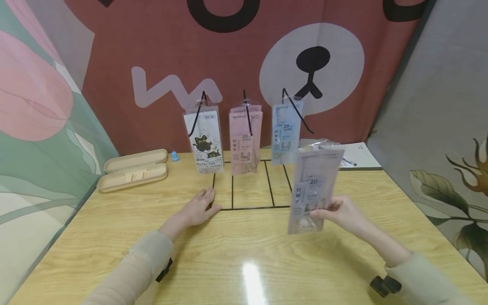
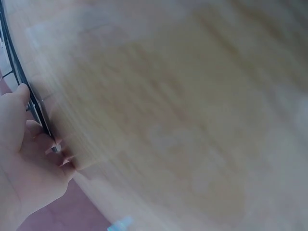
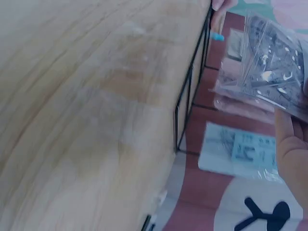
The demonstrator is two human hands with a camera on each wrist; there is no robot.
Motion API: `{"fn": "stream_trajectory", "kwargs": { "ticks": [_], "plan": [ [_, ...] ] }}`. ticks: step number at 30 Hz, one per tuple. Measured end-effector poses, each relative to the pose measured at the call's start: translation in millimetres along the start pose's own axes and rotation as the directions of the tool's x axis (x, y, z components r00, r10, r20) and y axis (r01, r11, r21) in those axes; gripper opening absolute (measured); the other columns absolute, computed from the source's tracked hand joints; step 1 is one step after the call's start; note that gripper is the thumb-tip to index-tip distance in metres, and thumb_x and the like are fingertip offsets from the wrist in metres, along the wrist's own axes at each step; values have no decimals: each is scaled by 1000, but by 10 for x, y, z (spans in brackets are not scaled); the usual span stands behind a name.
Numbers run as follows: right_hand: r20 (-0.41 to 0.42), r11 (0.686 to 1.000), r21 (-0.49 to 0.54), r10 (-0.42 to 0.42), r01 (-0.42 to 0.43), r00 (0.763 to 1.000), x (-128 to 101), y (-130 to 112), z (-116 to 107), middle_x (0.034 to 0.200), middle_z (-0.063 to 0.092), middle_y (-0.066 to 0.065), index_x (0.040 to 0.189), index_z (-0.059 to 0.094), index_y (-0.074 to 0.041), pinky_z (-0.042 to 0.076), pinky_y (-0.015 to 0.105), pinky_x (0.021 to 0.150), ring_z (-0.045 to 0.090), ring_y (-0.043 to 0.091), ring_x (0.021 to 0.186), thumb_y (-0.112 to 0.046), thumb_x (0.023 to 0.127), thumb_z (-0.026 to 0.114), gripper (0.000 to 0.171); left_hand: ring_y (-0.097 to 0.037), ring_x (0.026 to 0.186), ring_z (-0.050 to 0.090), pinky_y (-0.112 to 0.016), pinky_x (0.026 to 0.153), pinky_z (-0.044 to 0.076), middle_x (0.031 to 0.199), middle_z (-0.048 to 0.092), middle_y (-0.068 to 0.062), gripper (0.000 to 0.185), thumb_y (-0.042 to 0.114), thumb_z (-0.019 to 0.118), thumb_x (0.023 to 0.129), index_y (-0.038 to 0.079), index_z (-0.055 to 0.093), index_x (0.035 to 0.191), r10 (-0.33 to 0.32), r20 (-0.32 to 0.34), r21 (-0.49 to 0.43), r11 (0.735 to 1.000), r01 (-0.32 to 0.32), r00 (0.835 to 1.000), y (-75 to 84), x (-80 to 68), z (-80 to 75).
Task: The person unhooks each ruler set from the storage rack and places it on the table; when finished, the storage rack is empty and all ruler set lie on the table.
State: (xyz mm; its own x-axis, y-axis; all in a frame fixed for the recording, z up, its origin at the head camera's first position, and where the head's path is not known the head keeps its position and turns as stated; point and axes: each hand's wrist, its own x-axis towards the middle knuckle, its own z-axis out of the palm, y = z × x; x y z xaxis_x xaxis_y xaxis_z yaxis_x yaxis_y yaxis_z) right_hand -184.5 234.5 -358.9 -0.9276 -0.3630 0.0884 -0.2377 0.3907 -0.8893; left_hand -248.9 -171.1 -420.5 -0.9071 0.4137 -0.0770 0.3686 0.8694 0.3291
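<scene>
Fingers and thumb of the right hand (image 1: pixel 343 212) pinch the lower edge of a pink ruler pack (image 1: pixel 314 190), holding it upright above the wooden table (image 1: pixel 244 258), just right of the black wire rack (image 1: pixel 251 186). The left hand (image 1: pixel 198 207) lies flat on the table with fingers straight and slightly spread, fingertips touching the rack's front left corner (the left wrist view shows the thumb against the black wire). Three more packs hang from the rack's hooks behind: a cat-printed ruler set (image 1: pixel 203 142) at left, a pink pack (image 1: pixel 245 140) in the middle, a blue pack (image 1: pixel 286 129) at right. A beige case (image 1: pixel 133 169) lies open near the table's left edge, a small blue cap (image 1: pixel 175 156) just beside it. A notebook (image 1: pixel 360 156) with a pen sits at the far right corner, behind the held pack. Both forearms wear beige sleeves.
</scene>
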Motion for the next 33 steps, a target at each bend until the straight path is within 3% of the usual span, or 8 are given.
{"fn": "stream_trajectory", "kwargs": {
  "ticks": [5,11,15,20,23,27,31,33],
  "plan": [
    [-85,994,-77,72,-79,994,-137,24,-251,93,73,-13,103,68,5,51,28,85,65,-1,87,-18,88,67,27,-44,142,16,-55,116,19,155,18,-22,66,38,42,100,-5,23,146,-7,-8,-7,1000,6,1000,10,-7,-3],
    [-180,957,-173,204,-235,962,-58,203,-551,106,70,14,121,57,9,55,35,81,66,0,84,-31,90,64,51,-44,142,17,-55,115,20,155,19,-22,66,39,42,100,-4,24,146,0,-14,-2,1000,0,1000,4,1,-1],
    [-131,913,-254,295,-320,946,71,339,-621,107,68,24,119,57,12,57,34,76,68,17,86,-34,87,67,57,-44,141,18,-55,115,21,154,19,-22,67,39,42,99,-4,24,146,8,-19,1,1000,-8,1000,-9,12,19],
    [-48,863,-326,394,-387,918,275,456,-604,91,71,15,113,60,13,56,31,68,65,14,77,-33,83,71,56,-44,141,18,-55,115,22,154,19,-22,67,39,43,99,-4,24,146,9,-20,6,1000,-9,1000,-29,7,29],
    [3,854,-324,431,-407,902,398,513,-601,83,71,5,109,61,12,54,27,65,63,9,70,-29,84,71,49,-45,141,18,-56,114,22,154,19,-22,67,39,42,99,-4,24,146,15,-20,16,1000,-15,1000,-36,3,31],
    [59,861,-275,458,-427,887,523,555,-603,77,70,1,104,62,12,54,26,65,63,9,68,-21,85,70,39,-45,141,18,-56,115,21,154,19,-22,67,40,42,99,-5,24,146,18,-12,11,1000,-18,1000,-23,5,24],
    [80,869,-196,475,-454,876,600,579,-598,73,71,2,101,62,14,56,26,64,65,9,65,-15,84,69,34,-44,142,17,-55,115,20,155,19,-22,67,40,42,99,-4,23,147,11,-8,9,1000,-11,1000,-14,9,22],
    [65,864,-232,472,-447,879,602,576,-601,71,70,1,95,65,12,55,25,62,63,9,64,-17,84,70,31,-44,142,17,-55,115,20,155,19,-22,67,40,42,99,-4,23,147,11,-5,14,1000,-11,1000,-17,10,27]
  ]
}}
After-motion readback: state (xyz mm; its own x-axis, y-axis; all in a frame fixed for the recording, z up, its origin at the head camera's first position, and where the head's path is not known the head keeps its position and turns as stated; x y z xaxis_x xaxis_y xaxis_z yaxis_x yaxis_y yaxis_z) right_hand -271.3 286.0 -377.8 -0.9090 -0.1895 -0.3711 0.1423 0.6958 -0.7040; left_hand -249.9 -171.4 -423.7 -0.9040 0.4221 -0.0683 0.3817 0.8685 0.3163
